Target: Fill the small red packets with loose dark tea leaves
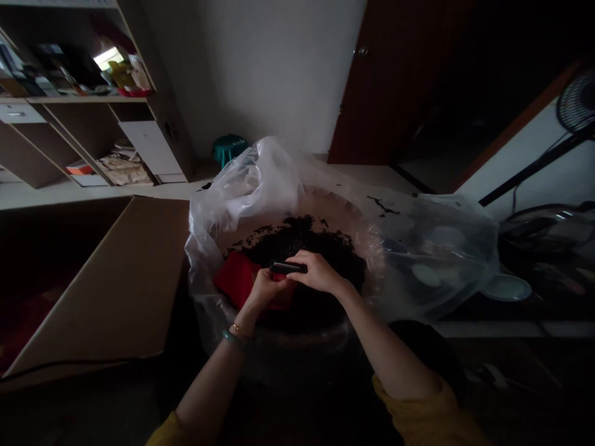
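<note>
- Right hand [316,272]: is gripping a small black rectangular object [288,267] from above, fingers curling over its right end and holding it over the heap.
- Left hand [263,290]: is closing just beside the object's left end, against a red sheet [237,279]; whether it is gripping the object or the sheet cannot be told.
- Wrists and arms: a gold bangle [240,330] and a green band [232,339] are encircling the left wrist; yellow sleeves [427,415] are covering the upper arms.
- Basin: a wide round basin [334,214] is holding a dark crumbly heap [297,241], its kind unclear in the dim light, and a clear plastic bag [251,186] is lining the basin and billowing over its rim.
- Surface: a pale floor [372,176] is stretching behind the basin, a large cardboard sheet [106,279] is leaning at the left, and a white plate [506,288] is resting beside the bag.
- Room: a shelf unit [83,105] is standing left with papers and packets, a green stool [230,148] is sitting by a white wall [251,68], a brown door [385,93] is rising behind, and a fan [579,102] is showing at the right.
</note>
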Available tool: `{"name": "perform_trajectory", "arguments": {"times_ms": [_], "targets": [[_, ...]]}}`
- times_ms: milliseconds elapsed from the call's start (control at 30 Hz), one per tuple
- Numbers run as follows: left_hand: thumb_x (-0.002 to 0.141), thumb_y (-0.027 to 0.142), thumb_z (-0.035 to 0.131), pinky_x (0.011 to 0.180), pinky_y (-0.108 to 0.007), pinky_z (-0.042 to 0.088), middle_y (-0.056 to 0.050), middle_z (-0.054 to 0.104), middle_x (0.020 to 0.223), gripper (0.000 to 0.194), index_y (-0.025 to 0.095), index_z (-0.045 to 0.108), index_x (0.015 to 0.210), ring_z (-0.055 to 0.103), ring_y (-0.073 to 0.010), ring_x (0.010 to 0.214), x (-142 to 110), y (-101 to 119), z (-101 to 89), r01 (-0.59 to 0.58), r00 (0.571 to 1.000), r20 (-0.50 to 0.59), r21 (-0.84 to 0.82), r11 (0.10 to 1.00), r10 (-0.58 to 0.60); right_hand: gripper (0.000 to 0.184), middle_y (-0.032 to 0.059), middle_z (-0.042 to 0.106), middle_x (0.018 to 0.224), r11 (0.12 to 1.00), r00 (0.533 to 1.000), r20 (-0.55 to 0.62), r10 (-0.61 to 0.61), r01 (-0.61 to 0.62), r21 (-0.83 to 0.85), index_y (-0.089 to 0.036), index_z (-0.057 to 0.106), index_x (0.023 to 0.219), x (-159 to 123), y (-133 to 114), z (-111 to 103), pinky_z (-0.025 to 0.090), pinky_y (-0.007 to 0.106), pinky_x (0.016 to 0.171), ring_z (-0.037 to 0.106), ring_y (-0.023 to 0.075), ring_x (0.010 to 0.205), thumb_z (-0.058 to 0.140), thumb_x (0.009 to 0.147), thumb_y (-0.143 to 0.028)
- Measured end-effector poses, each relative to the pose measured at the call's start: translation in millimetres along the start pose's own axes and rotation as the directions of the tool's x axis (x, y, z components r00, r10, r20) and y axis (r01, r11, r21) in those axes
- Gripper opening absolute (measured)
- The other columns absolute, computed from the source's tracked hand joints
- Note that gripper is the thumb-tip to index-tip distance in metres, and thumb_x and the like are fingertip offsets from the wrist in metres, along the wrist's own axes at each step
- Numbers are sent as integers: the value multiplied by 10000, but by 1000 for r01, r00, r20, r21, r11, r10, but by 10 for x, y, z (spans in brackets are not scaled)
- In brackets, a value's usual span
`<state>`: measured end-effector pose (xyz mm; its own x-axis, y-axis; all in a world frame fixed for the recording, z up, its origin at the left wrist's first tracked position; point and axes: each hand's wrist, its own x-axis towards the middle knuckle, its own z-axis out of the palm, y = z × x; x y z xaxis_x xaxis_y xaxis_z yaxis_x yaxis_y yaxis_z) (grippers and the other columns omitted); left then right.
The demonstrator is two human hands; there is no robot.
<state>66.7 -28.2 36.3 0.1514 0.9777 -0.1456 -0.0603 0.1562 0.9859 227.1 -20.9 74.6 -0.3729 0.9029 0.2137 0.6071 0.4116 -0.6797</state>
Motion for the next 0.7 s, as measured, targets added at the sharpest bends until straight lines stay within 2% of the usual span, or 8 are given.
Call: {"name": "perform_trajectory", "arguments": {"times_ms": [267, 500, 700], "targets": [[507, 333, 784, 474, -181, 383, 28, 594, 540, 308, 99, 670, 672, 507, -91, 508, 19, -23, 0, -15, 999, -37, 57, 998, 17, 254, 40, 671, 893, 997, 999, -34, -36, 34, -67, -213, 725, 985, 5, -17, 13, 488, 290, 781, 635, 170, 827, 716, 737, -159], [554, 335, 767, 536, -197, 420, -4, 656, 674, 362, 100, 694, 819, 548, -120, 602, 24, -9, -54, -67, 997, -34, 71, 995, 69, 260, 38, 669, 888, 998, 999, -48, -8, 5, -62, -211, 721, 1001, 20, 24, 14, 488, 286, 774, 636, 169, 822, 723, 742, -190], [557, 331, 777, 575, -210, 424, -3, 672, 662, 333, 106, 711, 792, 557, -127, 608, 23, 6, -52, -94, 995, -39, 71, 993, 97, 271, 42, 669, 924, 1000, 1000, -15, 13, -13, -15, -222, 712, 1027, 14, 37, 17, 492, 306, 805, 637, 174, 847, 708, 756, -207]]}}
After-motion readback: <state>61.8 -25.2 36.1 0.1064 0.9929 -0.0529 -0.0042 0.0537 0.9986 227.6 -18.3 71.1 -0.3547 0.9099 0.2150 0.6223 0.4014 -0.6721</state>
